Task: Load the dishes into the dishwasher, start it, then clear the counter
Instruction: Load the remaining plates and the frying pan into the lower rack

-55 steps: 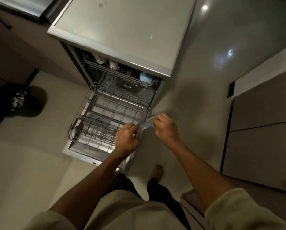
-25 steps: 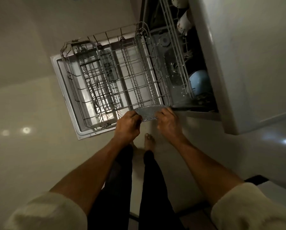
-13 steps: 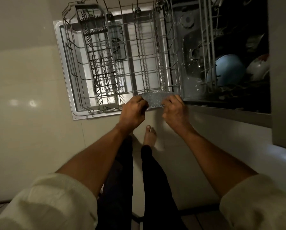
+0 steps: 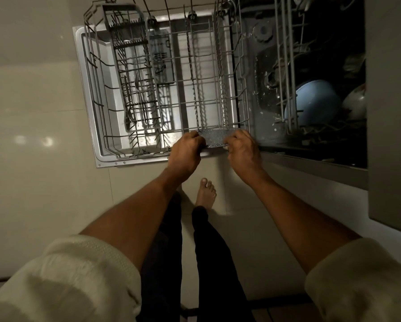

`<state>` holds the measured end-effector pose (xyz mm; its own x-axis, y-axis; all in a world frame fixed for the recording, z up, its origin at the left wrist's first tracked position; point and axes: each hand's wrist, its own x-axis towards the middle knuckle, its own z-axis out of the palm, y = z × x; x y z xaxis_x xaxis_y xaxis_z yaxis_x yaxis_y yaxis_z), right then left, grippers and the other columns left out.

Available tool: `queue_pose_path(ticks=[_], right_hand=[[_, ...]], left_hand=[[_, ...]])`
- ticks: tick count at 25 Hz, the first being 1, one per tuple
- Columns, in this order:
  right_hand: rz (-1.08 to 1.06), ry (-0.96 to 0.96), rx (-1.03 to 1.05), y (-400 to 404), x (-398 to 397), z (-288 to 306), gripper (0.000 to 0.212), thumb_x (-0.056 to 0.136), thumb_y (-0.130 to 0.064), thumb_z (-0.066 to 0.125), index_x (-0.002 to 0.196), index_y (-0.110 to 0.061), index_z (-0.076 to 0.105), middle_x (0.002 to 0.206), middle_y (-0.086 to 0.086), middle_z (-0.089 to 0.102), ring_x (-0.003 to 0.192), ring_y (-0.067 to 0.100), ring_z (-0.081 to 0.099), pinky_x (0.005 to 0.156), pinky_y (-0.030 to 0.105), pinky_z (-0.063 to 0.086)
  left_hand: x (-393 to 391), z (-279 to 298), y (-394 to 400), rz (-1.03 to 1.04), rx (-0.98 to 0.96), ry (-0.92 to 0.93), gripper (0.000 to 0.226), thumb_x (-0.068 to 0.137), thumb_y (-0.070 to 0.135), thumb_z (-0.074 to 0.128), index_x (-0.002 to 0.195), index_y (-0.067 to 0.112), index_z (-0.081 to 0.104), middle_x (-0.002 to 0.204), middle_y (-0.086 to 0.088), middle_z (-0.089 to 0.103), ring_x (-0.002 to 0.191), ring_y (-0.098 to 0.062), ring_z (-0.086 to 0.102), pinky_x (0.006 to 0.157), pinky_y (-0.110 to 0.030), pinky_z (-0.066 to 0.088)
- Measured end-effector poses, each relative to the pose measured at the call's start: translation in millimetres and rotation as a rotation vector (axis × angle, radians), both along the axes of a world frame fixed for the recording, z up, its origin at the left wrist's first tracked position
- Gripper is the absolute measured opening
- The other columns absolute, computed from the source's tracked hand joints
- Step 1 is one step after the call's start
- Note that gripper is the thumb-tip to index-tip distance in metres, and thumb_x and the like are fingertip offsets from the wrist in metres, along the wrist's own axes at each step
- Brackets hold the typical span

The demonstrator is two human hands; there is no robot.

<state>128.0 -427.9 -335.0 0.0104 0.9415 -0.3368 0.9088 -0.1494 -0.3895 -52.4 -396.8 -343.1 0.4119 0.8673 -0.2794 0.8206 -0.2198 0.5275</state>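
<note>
A grey speckled plate is held edge-on at the near rim of the pulled-out lower wire rack. My left hand grips the plate's left side and my right hand grips its right side. The rack rests over the open dishwasher door. A cutlery basket with forks stands in the rack's left part. Inside the dishwasher, the upper rack carries a blue bowl and a white bowl.
The open door and rack jut out over the pale tiled floor. My legs and a bare foot stand just below the door's edge. The counter's grey side panel runs along the right.
The view has swung over the rack and come closer. Both hands have carried the plate from beside the rack to its near rim, lowering it between the wires.
</note>
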Motion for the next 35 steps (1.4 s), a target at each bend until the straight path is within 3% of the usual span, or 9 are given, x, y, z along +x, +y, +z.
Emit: queue_pose_path(ticks=[4, 8, 12, 14, 16, 18, 24, 30, 35], right_hand=[[-0.014, -0.007, -0.046, 2, -4, 1, 0.037, 0.081, 0.015, 0.061, 0.108, -0.008, 0.07, 0.11, 0.008, 0.059, 0.108, 0.026, 0.051, 0.085, 0.04, 0.052], [-0.005, -0.056, -0.123, 0, -6, 14, 0.046, 0.085, 0.005, 0.062, 0.128, -0.008, 0.059, 0.13, 0.007, 0.053, 0.124, 0.024, 0.044, 0.099, 0.035, 0.043], [0.027, -0.117, -0.198, -4, -15, 31, 0.067, 0.089, -0.012, 0.064, 0.15, -0.01, 0.037, 0.154, 0.009, 0.038, 0.144, 0.025, 0.03, 0.118, 0.035, 0.024], [0.03, -0.114, -0.248, -9, -24, 40, 0.074, 0.092, -0.019, 0.062, 0.156, -0.011, 0.026, 0.163, 0.01, 0.025, 0.152, 0.025, 0.016, 0.123, 0.036, 0.012], [0.06, -0.112, -0.275, -12, -35, 55, 0.077, 0.095, -0.025, 0.057, 0.159, -0.012, 0.016, 0.167, 0.009, 0.013, 0.154, 0.023, 0.006, 0.123, 0.034, 0.003], [0.102, -0.119, -0.27, -12, -47, 76, 0.073, 0.1, -0.029, 0.049, 0.16, -0.012, 0.01, 0.168, 0.008, 0.007, 0.155, 0.021, 0.001, 0.123, 0.033, -0.002], [0.19, -0.153, -0.223, 3, -93, 145, 0.06, 0.108, -0.031, 0.028, 0.16, -0.01, 0.006, 0.168, 0.009, 0.001, 0.155, 0.02, -0.004, 0.126, 0.037, -0.003], [0.238, -0.161, -0.108, 51, -145, 227, 0.057, 0.109, -0.036, 0.018, 0.159, -0.011, 0.006, 0.168, 0.008, 0.0, 0.155, 0.02, -0.005, 0.123, 0.035, -0.009], [0.218, -0.188, -0.035, 100, -216, 283, 0.059, 0.109, -0.04, 0.014, 0.159, -0.01, 0.004, 0.168, 0.009, -0.002, 0.155, 0.021, -0.006, 0.126, 0.039, -0.002]], left_hand=[[0, -4, 1, -0.001, -0.022, 0.003, 0.014, 0.09, 0.004, 0.068, 0.103, 0.003, 0.072, 0.103, -0.011, 0.064, 0.087, -0.027, 0.062, 0.064, -0.031, 0.047], [-8, -3, -7, 0.037, -0.124, 0.066, 0.032, 0.085, -0.003, 0.065, 0.117, -0.001, 0.064, 0.118, -0.016, 0.061, 0.101, -0.032, 0.062, 0.081, -0.043, 0.057], [-20, 7, -15, -0.022, -0.189, 0.153, 0.057, 0.082, -0.001, 0.066, 0.136, 0.0, 0.049, 0.133, -0.018, 0.053, 0.122, -0.033, 0.051, 0.105, -0.038, 0.046], [-24, 18, -19, -0.075, -0.199, 0.165, 0.068, 0.085, 0.005, 0.065, 0.147, -0.003, 0.037, 0.148, -0.022, 0.042, 0.137, -0.034, 0.039, 0.12, -0.036, 0.028], [-27, 36, -21, -0.107, -0.218, 0.177, 0.074, 0.092, 0.011, 0.058, 0.154, -0.004, 0.02, 0.16, -0.023, 0.024, 0.149, -0.034, 0.021, 0.122, -0.031, 0.009], [-28, 54, -21, -0.104, -0.24, 0.208, 0.076, 0.096, 0.015, 0.052, 0.156, -0.002, 0.009, 0.164, -0.021, 0.01, 0.153, -0.031, 0.008, 0.122, -0.03, 0.002], [-44, 125, -14, -0.044, -0.175, 0.182, 0.079, 0.091, 0.008, 0.046, 0.156, 0.0, 0.003, 0.165, -0.018, 0.002, 0.154, -0.029, 0.002, 0.126, -0.039, 0.006], [-97, 199, 25, 0.032, -0.118, 0.138, 0.084, 0.095, 0.017, 0.049, 0.157, 0.006, -0.006, 0.166, -0.014, -0.005, 0.154, -0.025, -0.005, 0.124, -0.044, 0.012], [-174, 272, 80, 0.013, -0.034, 0.117, 0.063, 0.101, 0.027, 0.014, 0.156, 0.007, -0.01, 0.164, -0.01, -0.016, 0.152, -0.022, -0.015, 0.126, -0.041, 0.0]])
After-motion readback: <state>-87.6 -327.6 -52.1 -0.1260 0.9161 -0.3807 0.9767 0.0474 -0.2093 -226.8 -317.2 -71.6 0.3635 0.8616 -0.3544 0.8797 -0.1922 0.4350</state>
